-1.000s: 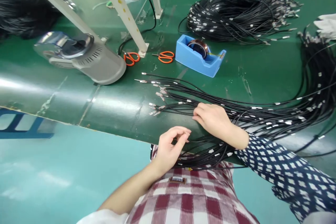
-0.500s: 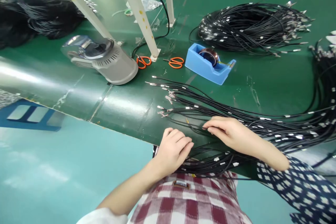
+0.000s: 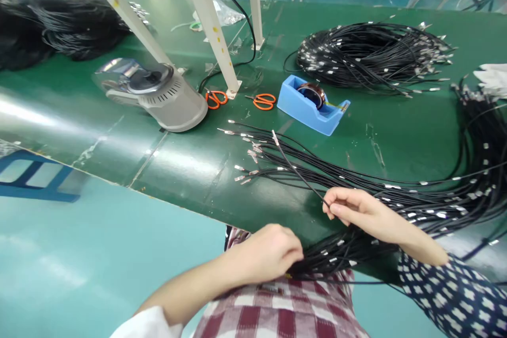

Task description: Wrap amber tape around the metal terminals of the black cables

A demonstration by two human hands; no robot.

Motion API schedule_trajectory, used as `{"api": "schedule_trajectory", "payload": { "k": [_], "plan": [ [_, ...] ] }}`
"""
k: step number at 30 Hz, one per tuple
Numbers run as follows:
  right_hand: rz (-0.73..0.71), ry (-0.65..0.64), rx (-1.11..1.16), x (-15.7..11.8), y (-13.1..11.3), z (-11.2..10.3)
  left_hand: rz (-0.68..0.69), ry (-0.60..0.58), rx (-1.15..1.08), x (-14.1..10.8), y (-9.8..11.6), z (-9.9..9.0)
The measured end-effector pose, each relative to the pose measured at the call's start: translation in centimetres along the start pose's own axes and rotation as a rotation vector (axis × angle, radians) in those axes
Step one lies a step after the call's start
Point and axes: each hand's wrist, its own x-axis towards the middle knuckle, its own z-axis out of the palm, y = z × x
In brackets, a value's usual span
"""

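Observation:
Pinched between the thumb and fingers of my right hand [image 3: 358,211] is a single black cable [image 3: 299,173]. Its pale-tipped end points up and left above the other cables. Under it, a spread of black cables [image 3: 356,173] with white tags lies on the green table, metal ends to the left. My left hand [image 3: 275,251] is closed at the table's near edge, against the end of a second cable bundle [image 3: 336,253] lying by the checked apron [image 3: 277,314]. What its curled fingers hold, if anything, is hidden.
A blue tape dispenser [image 3: 307,111] stands behind the cables, beside orange-handled scissors [image 3: 264,101] and a second orange pair [image 3: 216,99]. Left of them is a grey machine [image 3: 174,100] near white posts [image 3: 214,37]. Coiled cables [image 3: 368,55] lie at the back right.
My right hand has lifted one cable's end off the table and moved slightly right and nearer. My left hand has moved toward me and right, to the near bundle.

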Motion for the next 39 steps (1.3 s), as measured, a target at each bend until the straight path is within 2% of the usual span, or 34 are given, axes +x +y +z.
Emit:
{"api": "schedule_trajectory", "payload": {
  "k": [3,4,6,8,11,12,16,19,23,28,30,31,32,35,36,39],
  "plan": [
    [0.021,-0.054,-0.01,-0.1,0.5,0.6,-0.185,0.535,-0.373,1.6,-0.4,-2.7],
    [0.026,-0.071,-0.026,-0.2,0.6,0.8,-0.19,0.637,-0.558,2.2,-0.5,-3.5],
    [0.03,-0.102,-0.072,-0.4,0.7,1.0,-0.153,0.679,-0.858,3.3,-0.4,-4.8],
    [0.037,-0.162,-0.12,-0.5,0.8,1.1,-0.161,0.651,-1.002,4.1,-0.1,-5.3],
    [0.055,-0.207,-0.173,-0.5,0.5,0.7,-0.232,0.547,-1.041,4.6,0.7,-4.7],
    [0.05,-0.161,-0.176,-0.4,0.2,0.5,-0.261,0.51,-1.039,4.6,0.9,-4.4],
    [-0.026,0.188,-0.11,1.2,-1.6,0.0,-0.346,0.412,-1.041,4.7,1.2,-3.1],
    [-0.081,0.294,-0.035,2.9,-2.8,0.2,-0.391,0.355,-1.039,4.8,1.2,-2.5],
    [-0.132,0.265,-0.002,4.5,-3.2,1.0,-0.415,0.308,-1.057,4.8,1.2,-2.0],
    [-0.187,0.142,0.007,4.9,-2.8,0.9,-0.399,0.354,-1.144,4.8,0.9,-1.8],
    [-0.199,0.111,-0.06,5.3,-2.7,-0.4,-0.422,0.349,-1.115,4.9,0.7,-1.8],
    [-0.207,0.153,-0.112,5.6,-2.7,-1.6,-0.435,0.345,-1.098,5.0,0.6,-1.8],
    [-0.215,0.25,-0.181,6.0,-2.8,-3.0,-0.446,0.347,-1.084,5.0,0.5,-1.7],
    [-0.22,0.752,-0.454,7.7,-3.3,-8.6,-0.461,0.355,-1.067,5.2,0.3,-1.6],
    [-0.184,0.842,-0.557,8.3,-3.6,-10.4,-0.46,0.354,-1.067,5.2,0.3,-1.5],
    [-0.04,0.841,-0.772,10.0,-4.5,-14.5,-0.45,0.334,-1.072,5.2,0.1,-1.4]
  ]
}}
